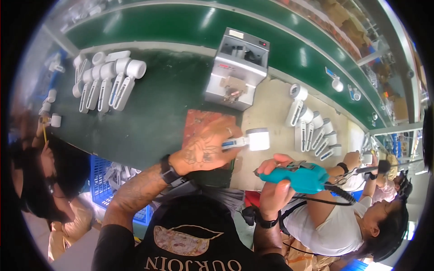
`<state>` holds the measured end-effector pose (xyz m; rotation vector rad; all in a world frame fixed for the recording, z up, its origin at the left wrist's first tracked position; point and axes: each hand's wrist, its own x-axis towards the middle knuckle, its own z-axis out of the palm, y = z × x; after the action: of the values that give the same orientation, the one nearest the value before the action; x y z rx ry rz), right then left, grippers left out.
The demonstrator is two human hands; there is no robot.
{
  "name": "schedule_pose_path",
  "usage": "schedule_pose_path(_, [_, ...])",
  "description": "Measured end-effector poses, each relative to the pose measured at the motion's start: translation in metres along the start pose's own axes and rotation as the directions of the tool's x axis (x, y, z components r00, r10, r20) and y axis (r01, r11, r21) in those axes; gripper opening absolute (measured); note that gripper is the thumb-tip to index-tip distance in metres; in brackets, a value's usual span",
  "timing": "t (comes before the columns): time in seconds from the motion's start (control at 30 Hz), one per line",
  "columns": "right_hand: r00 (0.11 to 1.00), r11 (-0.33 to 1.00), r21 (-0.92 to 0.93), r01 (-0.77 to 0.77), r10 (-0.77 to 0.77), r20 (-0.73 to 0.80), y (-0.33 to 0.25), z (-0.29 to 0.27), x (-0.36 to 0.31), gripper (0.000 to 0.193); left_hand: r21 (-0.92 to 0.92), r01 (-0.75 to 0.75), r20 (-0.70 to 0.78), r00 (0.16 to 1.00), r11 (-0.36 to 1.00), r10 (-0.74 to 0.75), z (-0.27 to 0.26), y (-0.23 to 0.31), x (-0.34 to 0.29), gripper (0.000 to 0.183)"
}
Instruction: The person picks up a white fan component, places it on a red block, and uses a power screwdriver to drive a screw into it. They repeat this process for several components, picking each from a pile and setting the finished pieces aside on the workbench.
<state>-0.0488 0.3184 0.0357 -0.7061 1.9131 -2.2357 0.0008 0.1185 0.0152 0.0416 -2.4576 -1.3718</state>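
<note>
Here, a blue crate [96,180] holds parts [118,176], the left hand [205,147] a device [257,139].

i see a boxy grey machine [237,67] standing toward the far side of the counter [158,90], a small red light glowing near its top edge. the counter is dark green on my left; a pale section [271,119] takes over to the right. behind it, a green belt [158,22] curves across my view, bent by the lens. up on the right i make out brown cardboard [346,20], partly blurred. below the counter's near edge, left, sits a blue crate [96,180], with brown sacks [68,232] lower down. a co-worker in a white shirt [327,230] is at my right.
</note>
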Motion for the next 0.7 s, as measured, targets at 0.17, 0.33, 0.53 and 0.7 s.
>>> schedule_pose_path(0.17, [0.998, 0.982, 0.185, -0.035, 0.023, 0.063, -0.007, 0.027, 0.041, 0.073, 0.065, -0.098, 0.040, 0.995, 0.993, 0.096, -0.026, -0.035, -0.015, 0.022])
schedule_pose_path(0.33, [0.984, 0.971, 0.207, 0.120, -0.144, 0.108, -0.002, 0.086, 0.108, 0.052, 0.145, -0.187, 0.022, 0.982, 0.972, 0.186, -0.025, -0.038, -0.015, 0.033])
schedule_pose_path(0.53, [0.953, 0.964, -0.066, 0.258, -0.243, 0.180, 0.024, 0.121, 0.153, 0.028, 0.225, -0.204, 0.032, 0.979, 0.953, 0.201, -0.027, -0.042, -0.020, 0.047])
schedule_pose_path(0.7, [0.947, 0.962, -0.022, 0.273, -0.264, 0.182, 0.045, 0.126, 0.150, 0.027, 0.253, -0.174, 0.055, 0.985, 0.952, 0.166, -0.025, -0.046, -0.018, 0.052])
